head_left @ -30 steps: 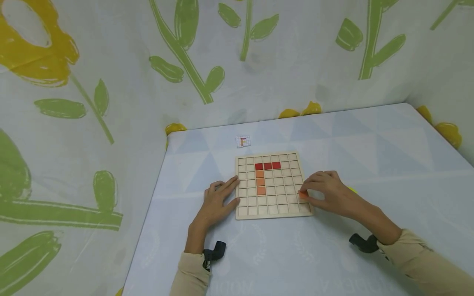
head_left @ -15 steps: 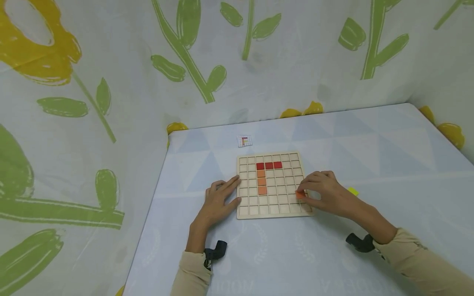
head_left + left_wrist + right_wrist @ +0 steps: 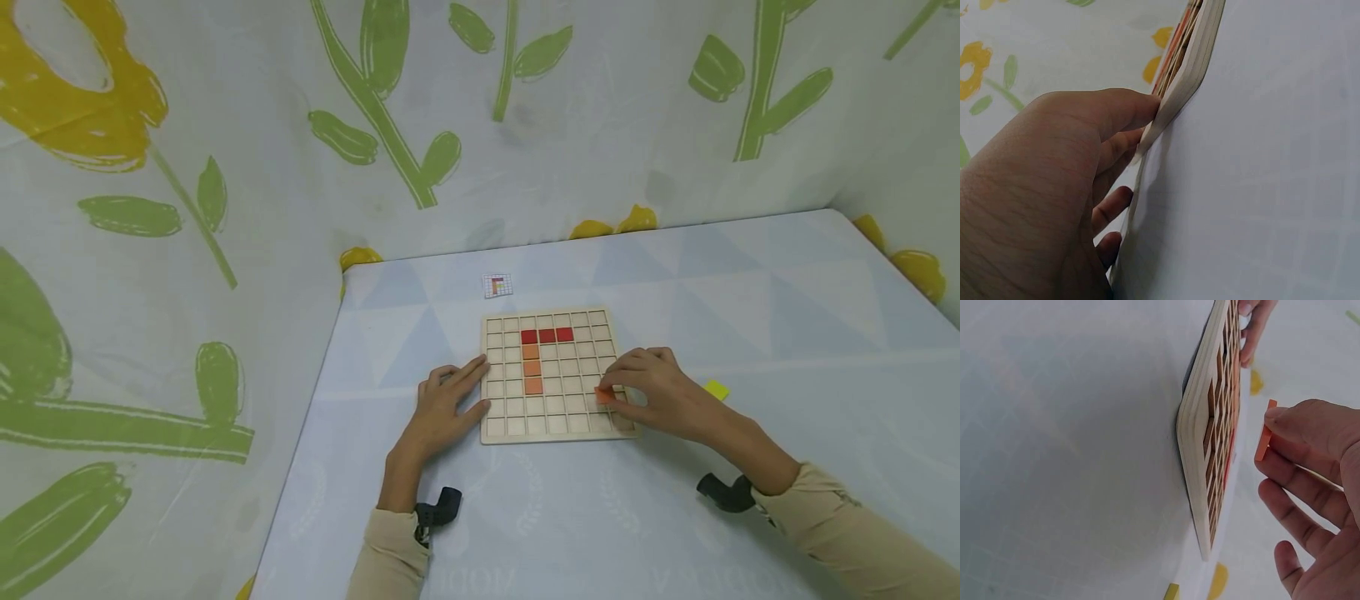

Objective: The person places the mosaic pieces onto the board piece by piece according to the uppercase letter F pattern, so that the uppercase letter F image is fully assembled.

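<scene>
A square wooden grid board [image 3: 555,407] lies on the table, with three red tiles [image 3: 547,336] in a row and three orange tiles [image 3: 532,368] in a column below the leftmost one. My left hand [image 3: 441,410] rests at the board's left edge, fingers extended, thumb and fingertips touching the rim [image 3: 1188,72]. Between thumb and fingers, my right hand [image 3: 663,393] pinches another orange tile [image 3: 1265,439]. In the right wrist view that tile is held up off the grid; in the head view it overlaps the board's right-hand squares.
Behind the board lies a small printed pattern card [image 3: 498,286]. A yellow tile [image 3: 717,390] is on the table just beyond the right wrist. Flower-patterned cloth walls [image 3: 600,158] rise behind the table and along its left side.
My right hand has shifted slightly left over the board with the orange tile, and more of the yellow tile shows behind it. The left hand keeps its place on the edge.
</scene>
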`<state>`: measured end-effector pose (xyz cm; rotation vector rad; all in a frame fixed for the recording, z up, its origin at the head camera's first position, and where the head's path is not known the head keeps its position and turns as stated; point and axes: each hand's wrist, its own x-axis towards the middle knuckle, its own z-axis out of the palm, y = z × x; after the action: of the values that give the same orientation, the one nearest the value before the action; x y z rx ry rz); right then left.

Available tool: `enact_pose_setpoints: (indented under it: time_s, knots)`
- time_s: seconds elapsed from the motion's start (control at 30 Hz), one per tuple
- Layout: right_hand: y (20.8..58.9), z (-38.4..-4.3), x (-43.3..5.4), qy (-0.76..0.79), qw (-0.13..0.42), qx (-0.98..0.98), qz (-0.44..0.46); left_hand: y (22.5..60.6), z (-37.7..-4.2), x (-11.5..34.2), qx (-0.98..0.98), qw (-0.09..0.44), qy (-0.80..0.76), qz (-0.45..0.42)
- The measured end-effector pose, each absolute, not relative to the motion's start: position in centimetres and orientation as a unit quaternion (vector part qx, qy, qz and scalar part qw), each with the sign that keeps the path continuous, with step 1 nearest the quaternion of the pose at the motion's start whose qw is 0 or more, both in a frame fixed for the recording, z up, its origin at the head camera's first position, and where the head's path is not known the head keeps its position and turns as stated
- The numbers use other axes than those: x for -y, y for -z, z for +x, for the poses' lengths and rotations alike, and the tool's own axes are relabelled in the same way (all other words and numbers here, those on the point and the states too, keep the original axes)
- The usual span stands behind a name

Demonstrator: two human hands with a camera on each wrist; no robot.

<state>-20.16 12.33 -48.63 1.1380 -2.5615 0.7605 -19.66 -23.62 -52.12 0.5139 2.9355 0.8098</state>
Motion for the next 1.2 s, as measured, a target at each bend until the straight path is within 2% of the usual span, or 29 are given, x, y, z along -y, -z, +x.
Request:
enact_pose_setpoints:
  time_s: [0.13, 0.47, 1.2]
  knots:
    - [48.7, -20.2, -12.1, -0.259, 0.111, 0.878, 0.388, 52.1, -19.7, 23.6, -0.951, 0.026, -0.26, 0.167]
    - [49.0, -20.3, -11.6, -0.267, 0.14, 0.86, 0.412, 52.1, -19.7, 23.7, -0.949, 0.013, -0.26, 0.176]
    - [48.7, -20.4, -10.5, -0.267, 0.117, 0.868, 0.403, 52.0, -19.6, 23.7, -0.953, 0.014, -0.247, 0.177]
